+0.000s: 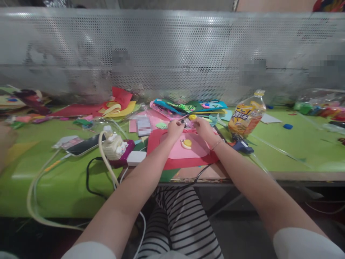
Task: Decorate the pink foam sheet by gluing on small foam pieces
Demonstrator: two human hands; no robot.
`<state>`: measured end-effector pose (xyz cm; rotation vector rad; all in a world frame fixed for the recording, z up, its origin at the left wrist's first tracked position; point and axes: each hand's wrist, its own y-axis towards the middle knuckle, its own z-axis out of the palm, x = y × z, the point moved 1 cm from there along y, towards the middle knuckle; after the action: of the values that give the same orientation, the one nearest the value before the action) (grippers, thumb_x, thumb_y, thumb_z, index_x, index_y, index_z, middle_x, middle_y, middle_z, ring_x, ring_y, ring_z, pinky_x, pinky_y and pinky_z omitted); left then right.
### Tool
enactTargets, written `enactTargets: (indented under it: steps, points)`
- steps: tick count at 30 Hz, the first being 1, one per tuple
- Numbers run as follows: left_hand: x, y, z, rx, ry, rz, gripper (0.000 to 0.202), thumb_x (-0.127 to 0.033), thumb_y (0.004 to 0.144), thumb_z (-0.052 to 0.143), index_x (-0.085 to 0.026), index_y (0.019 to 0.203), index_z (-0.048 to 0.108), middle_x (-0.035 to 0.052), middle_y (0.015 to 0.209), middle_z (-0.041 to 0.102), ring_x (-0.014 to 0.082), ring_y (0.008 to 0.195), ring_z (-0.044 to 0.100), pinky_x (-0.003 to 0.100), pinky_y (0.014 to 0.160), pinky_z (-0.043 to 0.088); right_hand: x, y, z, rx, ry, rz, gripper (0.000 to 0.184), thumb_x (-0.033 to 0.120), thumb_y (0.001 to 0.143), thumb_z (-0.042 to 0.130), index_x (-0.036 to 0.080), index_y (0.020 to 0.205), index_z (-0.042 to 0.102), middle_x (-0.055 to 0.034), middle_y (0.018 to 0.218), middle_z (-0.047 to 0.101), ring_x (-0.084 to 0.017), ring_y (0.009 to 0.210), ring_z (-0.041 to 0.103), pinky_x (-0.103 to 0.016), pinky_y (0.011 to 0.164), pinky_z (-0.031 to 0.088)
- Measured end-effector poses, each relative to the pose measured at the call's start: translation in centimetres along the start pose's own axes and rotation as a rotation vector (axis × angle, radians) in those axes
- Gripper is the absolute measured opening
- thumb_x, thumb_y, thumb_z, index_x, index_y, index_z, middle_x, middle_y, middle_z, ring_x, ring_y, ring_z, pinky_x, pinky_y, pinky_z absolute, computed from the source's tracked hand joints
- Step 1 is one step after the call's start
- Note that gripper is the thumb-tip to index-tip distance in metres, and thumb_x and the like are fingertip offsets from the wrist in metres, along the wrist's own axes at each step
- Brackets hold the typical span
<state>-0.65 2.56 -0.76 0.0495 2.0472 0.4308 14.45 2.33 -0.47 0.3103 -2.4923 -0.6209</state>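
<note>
My left hand [175, 128] is closed, fingertips pinched round something small and dark that I cannot make out. Close beside it, my right hand [203, 128] has its fingers drawn together at a see-through, crinkled bit of plastic [190, 124]; what it grips is partly hidden. A yellow lump [192, 117], like modelling clay, shows just beyond the fingertips. Under both hands lies a red sheet [155, 151] with a pink paper panel [199, 151] on it. A yellow and cream clay snail-like figure [186, 144] rests on the pink panel.
Blue and green decorated sheets [188, 106] lie behind my hands. At right stand a yellow-labelled bottle [246, 115] and a dark blue glue gun [242, 144]. Leftward are a power strip with plugs [118, 147], cables and a phone [86, 145]. A perforated metal screen [172, 54] closes the back.
</note>
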Motion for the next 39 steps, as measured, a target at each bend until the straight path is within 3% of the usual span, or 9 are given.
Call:
enactTargets:
  steps: [4, 11, 19, 24, 31, 39]
  points:
    - [0.3, 0.0, 0.0, -0.016, -0.012, 0.008, 0.021, -0.022, 0.065, 0.061, -0.019, 0.057, 0.043, -0.0017, 0.061, 0.052, 0.0147, 0.068, 0.053, 0.027, 0.069, 0.04, -0.2, 0.2, 0.3, 0.056, 0.042, 0.021, 0.029, 0.007, 0.073, 0.044, 0.011, 0.086, 0.07, -0.009, 0.083, 0.07, -0.017, 0.076, 0.06, -0.026, 0.071, 0.043]
    - [0.6, 0.1, 0.1, -0.019, 0.062, 0.017, 0.023, -0.019, 0.066, 0.06, -0.019, 0.055, 0.04, -0.0035, 0.056, 0.045, 0.0124, 0.062, 0.048, 0.025, 0.062, 0.034, -0.1, 0.1, 0.4, -0.073, 0.198, 0.024, 0.02, 0.011, 0.071, 0.051, 0.014, 0.083, 0.067, -0.0045, 0.076, 0.068, -0.015, 0.07, 0.058, -0.026, 0.069, 0.044]
    - [1.1, 0.4, 0.4, -0.029, 0.066, 0.053, 0.023, -0.015, 0.065, 0.059, -0.019, 0.056, 0.038, -0.0031, 0.058, 0.046, 0.013, 0.065, 0.049, 0.025, 0.063, 0.034, 0.6, 0.0, -0.3, 0.018, 0.111, -0.031, 0.015, 0.014, 0.073, 0.053, 0.014, 0.072, 0.068, -0.0042, 0.07, 0.067, -0.015, 0.066, 0.056, -0.025, 0.065, 0.039]
    - [1.2, 0.5, 0.4, -0.026, 0.052, 0.077, 0.021, -0.011, 0.066, 0.059, -0.019, 0.061, 0.041, -0.0024, 0.064, 0.05, 0.0136, 0.071, 0.052, 0.025, 0.069, 0.038, 1.0, -0.3, -0.7, 0.054, -0.009, -0.08, 0.02, 0.01, 0.073, 0.05, 0.015, 0.074, 0.07, -0.0057, 0.072, 0.068, -0.016, 0.07, 0.057, -0.024, 0.066, 0.038]
    - [1.4, 0.6, 0.5, -0.008, 0.013, 0.111, 0.02, -0.007, 0.066, 0.058, -0.02, 0.066, 0.042, -0.0015, 0.07, 0.054, 0.0139, 0.075, 0.053, 0.026, 0.074, 0.04, 1.7, -0.6, -0.7, 0.01, -0.006, -0.09, 0.03, 0.006, 0.074, 0.048, 0.013, 0.095, 0.068, -0.0079, 0.079, 0.068, -0.017, 0.073, 0.058, -0.025, 0.068, 0.04]
    - [1.3, 0.5, 0.4, -0.045, 0.026, 0.083, 0.021, -0.007, 0.069, 0.055, -0.021, 0.069, 0.039, -0.0004, 0.073, 0.053, 0.0148, 0.076, 0.052, 0.027, 0.074, 0.04, 2.0, -0.6, -0.5, -0.019, 0.046, -0.14, 0.029, 0.004, 0.072, 0.046, 0.013, 0.09, 0.067, -0.005, 0.071, 0.065, -0.014, 0.063, 0.054, -0.024, 0.063, 0.038]
